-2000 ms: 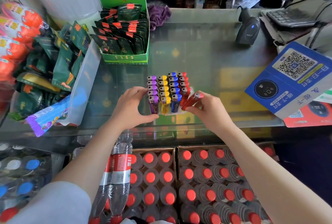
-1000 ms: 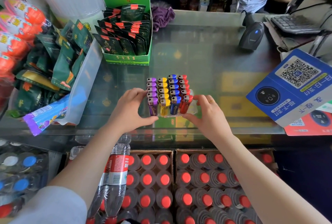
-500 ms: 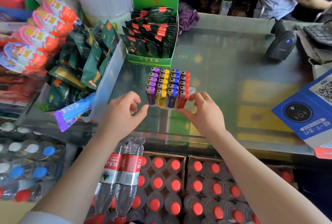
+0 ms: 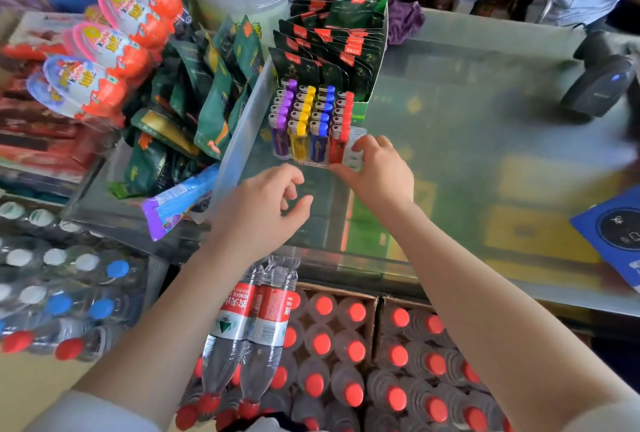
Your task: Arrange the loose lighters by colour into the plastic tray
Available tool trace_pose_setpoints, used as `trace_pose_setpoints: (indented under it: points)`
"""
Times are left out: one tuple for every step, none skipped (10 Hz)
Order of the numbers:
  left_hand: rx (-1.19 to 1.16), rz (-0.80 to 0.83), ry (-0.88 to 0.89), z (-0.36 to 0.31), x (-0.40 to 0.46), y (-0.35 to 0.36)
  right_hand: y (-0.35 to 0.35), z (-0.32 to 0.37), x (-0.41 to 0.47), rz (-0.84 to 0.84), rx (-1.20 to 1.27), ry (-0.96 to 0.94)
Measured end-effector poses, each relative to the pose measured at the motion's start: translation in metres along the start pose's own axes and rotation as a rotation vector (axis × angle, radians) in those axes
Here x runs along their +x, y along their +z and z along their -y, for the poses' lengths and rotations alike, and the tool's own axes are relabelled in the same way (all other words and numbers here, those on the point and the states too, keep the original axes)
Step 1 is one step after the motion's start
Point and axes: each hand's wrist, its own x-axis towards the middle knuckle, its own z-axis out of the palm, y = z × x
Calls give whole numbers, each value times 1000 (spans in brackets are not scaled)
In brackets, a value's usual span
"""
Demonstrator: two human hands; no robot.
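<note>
The tray [image 4: 355,154], its lighters [image 4: 311,120] sorted into purple, yellow, blue and red rows, has been pushed to upper centre against the green box [image 4: 363,109]. It is pinched by the right hand [image 4: 377,172]; the left hand [image 4: 263,213] has been withdrawn, loosely curled and empty. Sorting appears finished.
</note>
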Motion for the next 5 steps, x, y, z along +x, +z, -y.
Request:
trace_pose_setpoints:
  points:
    - [-15, 13, 30, 0, 1, 2, 0, 6, 6, 9, 12, 34]
    - [-26, 7, 38, -1, 0, 2, 1, 9, 12, 8, 26, 48]
    - [-15, 2, 22, -5, 0, -1, 3, 15, 15, 17, 12, 40]
    - [-3, 13, 36, -6, 0, -3, 7, 18, 16, 20, 3, 34]
    - [-5, 8, 33, -7, -1, -9, 4, 18, 13, 32, -1, 19]
